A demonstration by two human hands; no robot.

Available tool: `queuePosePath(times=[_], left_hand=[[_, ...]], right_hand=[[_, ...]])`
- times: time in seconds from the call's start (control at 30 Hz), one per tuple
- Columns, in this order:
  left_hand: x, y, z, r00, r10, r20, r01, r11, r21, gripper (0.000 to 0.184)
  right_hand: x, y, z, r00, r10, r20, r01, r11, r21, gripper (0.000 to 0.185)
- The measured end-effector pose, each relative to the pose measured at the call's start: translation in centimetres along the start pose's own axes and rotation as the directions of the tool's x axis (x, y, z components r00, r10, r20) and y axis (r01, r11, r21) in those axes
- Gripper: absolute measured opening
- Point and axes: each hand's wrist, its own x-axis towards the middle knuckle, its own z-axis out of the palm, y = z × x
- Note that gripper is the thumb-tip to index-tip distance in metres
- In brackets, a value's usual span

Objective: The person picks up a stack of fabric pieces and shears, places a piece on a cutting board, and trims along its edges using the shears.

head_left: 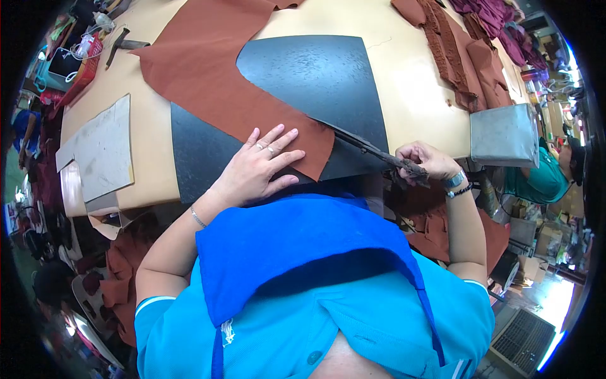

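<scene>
A long reddish-brown piece of fabric or leather (214, 76) runs from the far side of the table down over a black mat (315, 63). My left hand (268, 158) lies flat on its near end, fingers spread. Large dark scissors (369, 148) are in my right hand (426, 163), with what looks like cloth wrapped round the handles. Their blades reach left over the mat to the right edge of the brown piece, near its tip. How far the blades are parted is hard to make out.
A grey-white flat template (98, 151) lies at the left, and a hammer (123, 45) beyond it. A metal box (505, 134) stands at the right table edge, near brown pieces (486, 69). A red basket (85, 66) is far left. A person in teal (540, 177) is at the right.
</scene>
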Motion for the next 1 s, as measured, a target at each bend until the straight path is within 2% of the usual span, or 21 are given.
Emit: queuePosePath(times=[0.13,0.23,0.27,0.37,0.4,0.5,0.53,1.0], left_hand=[[0.0,0.0,0.0,1.0,0.004,-0.002,-0.004,1.0,-0.009,0.044],[0.2,-0.7,0.2,0.999,-0.034,-0.023,0.032,0.995,-0.1,0.042],[0.3,-1.1,0.3,0.994,-0.075,-0.082,0.058,0.98,-0.193,0.042],[1.0,-1.5,-1.2,0.947,-0.164,-0.276,0.194,0.978,0.083,0.048],[0.9,-1.9,-1.0,0.925,-0.243,-0.291,0.293,0.945,0.145,0.065],[0.9,-2.8,-0.4,0.889,-0.399,-0.224,0.441,0.878,0.187,0.08],[0.9,-3.0,-0.3,0.89,-0.414,-0.192,0.448,0.871,0.2,0.087],[0.7,-3.0,-0.2,0.887,-0.42,-0.191,0.454,0.866,0.207,0.087]], right_hand=[[-0.2,0.9,-0.3,1.0,0.005,-0.012,-0.005,1.0,-0.02,0.021],[-0.7,1.0,-0.2,0.999,0.045,-0.017,-0.045,0.999,0.025,0.021],[-0.7,1.0,-0.3,0.999,0.05,-0.02,-0.049,0.999,0.013,0.022],[-0.5,1.3,-0.3,0.999,0.031,-0.011,-0.031,0.999,0.024,0.022],[-0.3,1.6,-0.4,1.0,0.004,0.002,-0.004,0.998,0.057,0.022],[0.2,1.2,-0.2,0.999,-0.026,0.02,0.024,0.995,0.094,0.021],[0.4,0.9,0.0,0.999,-0.029,0.022,0.027,0.995,0.097,0.021],[1.1,0.7,-0.4,1.0,-0.015,-0.009,0.015,1.0,0.006,0.02]])
